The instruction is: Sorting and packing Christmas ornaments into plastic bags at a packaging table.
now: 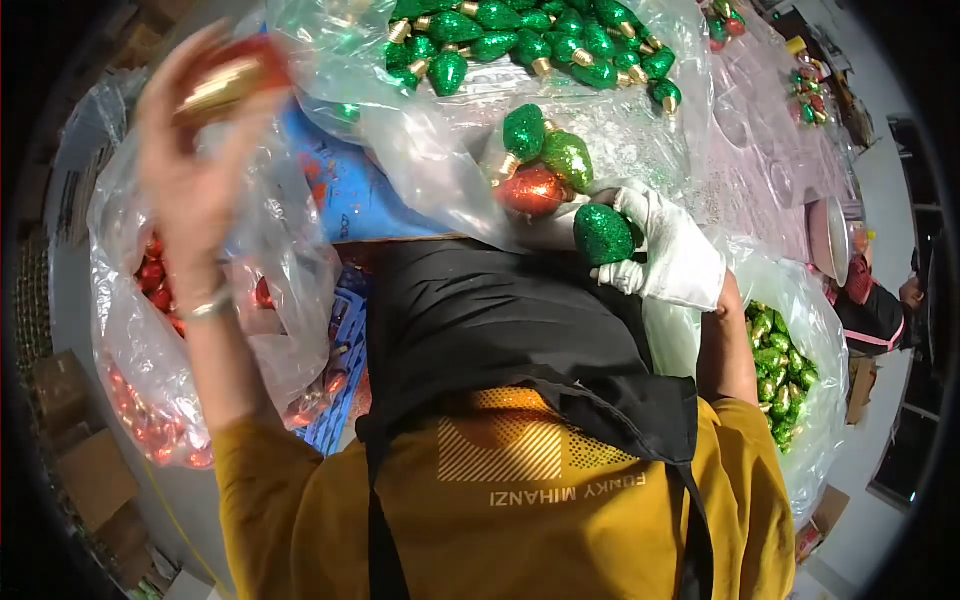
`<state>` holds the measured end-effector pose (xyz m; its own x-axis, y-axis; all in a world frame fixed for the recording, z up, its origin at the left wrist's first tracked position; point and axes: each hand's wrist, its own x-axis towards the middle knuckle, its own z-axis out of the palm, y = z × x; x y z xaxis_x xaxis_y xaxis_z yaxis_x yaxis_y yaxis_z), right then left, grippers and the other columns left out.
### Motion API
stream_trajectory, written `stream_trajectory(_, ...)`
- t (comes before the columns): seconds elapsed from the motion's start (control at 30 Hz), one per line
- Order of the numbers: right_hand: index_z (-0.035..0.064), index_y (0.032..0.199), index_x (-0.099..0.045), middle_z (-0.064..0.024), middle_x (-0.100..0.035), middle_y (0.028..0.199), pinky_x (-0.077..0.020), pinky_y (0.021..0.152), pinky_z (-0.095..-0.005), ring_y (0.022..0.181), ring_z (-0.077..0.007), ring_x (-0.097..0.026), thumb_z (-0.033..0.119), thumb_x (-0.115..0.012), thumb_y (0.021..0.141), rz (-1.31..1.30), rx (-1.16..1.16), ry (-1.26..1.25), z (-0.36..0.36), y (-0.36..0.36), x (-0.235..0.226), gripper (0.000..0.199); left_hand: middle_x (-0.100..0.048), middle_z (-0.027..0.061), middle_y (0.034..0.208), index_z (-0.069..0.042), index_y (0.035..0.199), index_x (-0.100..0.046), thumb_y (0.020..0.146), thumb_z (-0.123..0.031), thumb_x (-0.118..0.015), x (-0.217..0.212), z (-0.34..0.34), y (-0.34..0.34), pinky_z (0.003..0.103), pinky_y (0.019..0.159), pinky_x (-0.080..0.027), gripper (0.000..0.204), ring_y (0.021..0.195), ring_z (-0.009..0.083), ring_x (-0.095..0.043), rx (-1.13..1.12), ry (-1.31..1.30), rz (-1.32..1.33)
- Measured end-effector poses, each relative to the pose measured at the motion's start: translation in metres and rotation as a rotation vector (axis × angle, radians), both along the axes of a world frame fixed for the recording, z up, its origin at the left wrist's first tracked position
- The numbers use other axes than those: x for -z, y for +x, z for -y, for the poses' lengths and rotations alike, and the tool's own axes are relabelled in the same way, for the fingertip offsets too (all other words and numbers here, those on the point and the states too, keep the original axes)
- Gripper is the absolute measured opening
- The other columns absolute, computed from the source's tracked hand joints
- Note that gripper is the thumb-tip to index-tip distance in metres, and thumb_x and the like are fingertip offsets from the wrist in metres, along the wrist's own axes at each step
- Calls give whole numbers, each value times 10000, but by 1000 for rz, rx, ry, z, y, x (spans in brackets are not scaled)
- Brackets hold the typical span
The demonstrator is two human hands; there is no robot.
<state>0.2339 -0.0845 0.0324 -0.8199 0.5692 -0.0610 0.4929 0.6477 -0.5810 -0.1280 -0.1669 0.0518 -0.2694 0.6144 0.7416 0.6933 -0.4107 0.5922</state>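
My left hand [195,150], bare and smeared by motion, is raised at the upper left. Its fingers are closed round a red bulb ornament [268,58] with a gold screw base [222,90]. My right hand [665,245] wears a white glove and grips a dark green glitter bulb ornament [604,234] above my lap. Against the glove's fingertips sits a cluster: a shiny red bulb [533,190], a lime green bulb [568,160] and another dark green bulb [523,131]. Whether the glove also holds this cluster, I cannot tell.
Many green bulbs [492,45] lie on clear plastic ahead. A plastic bag [285,330] with red bulbs stands at the left, near a blue crate [335,375]. Another bag [815,330] at the right holds lime green bulbs. Another person [868,315] is at the far right.
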Motion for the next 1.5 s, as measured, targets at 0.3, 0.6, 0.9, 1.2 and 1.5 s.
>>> stream_trajectory(0.3,35,1125,-557,-112,-600,1010,-438,866,-334,953,-233,-564,219,-800,653,-100,-22,-252,-16,13,4,561,-613,157,923,-9,986,-629,745,-311,-719,21,-118,138,382,757,-475,397,849,333,-598,652,-675,-799)
stream_trajectory(0.6,42,1136,-571,-148,-621,989,-448,863,-367,934,-282,-588,192,-761,689,-195,-110,-302,-31,24,15,509,-569,136,1088,-30,1076,-590,777,-355,-685,50,-120,128,391,787,-473,453,946,307,-580,567,-256,-895)
stream_trajectory(0.9,-16,1248,-473,-86,-594,1024,-453,844,-308,924,-173,-565,198,-789,704,-160,0,-586,-49,9,18,664,-538,103,1071,-66,1098,-570,778,-278,-675,42,-128,123,402,805,-475,398,1024,301,-547,464,-706,-741)
stream_trajectory(1.2,-27,1284,-443,-139,-602,1119,-501,779,-293,878,-179,-618,263,-732,760,-647,443,-384,-72,-31,4,665,-562,93,1019,-62,1075,-585,756,-219,-672,77,-134,108,402,804,-472,365,978,297,-566,377,-434,-576)
stream_trajectory(1.5,0,1157,-518,-214,-631,1012,-519,726,-386,819,-312,-656,314,-683,793,111,366,134,-52,-66,-3,509,-575,98,986,-39,1026,-615,735,-227,-696,60,-117,100,389,819,-467,356,955,290,-580,423,-565,-500)
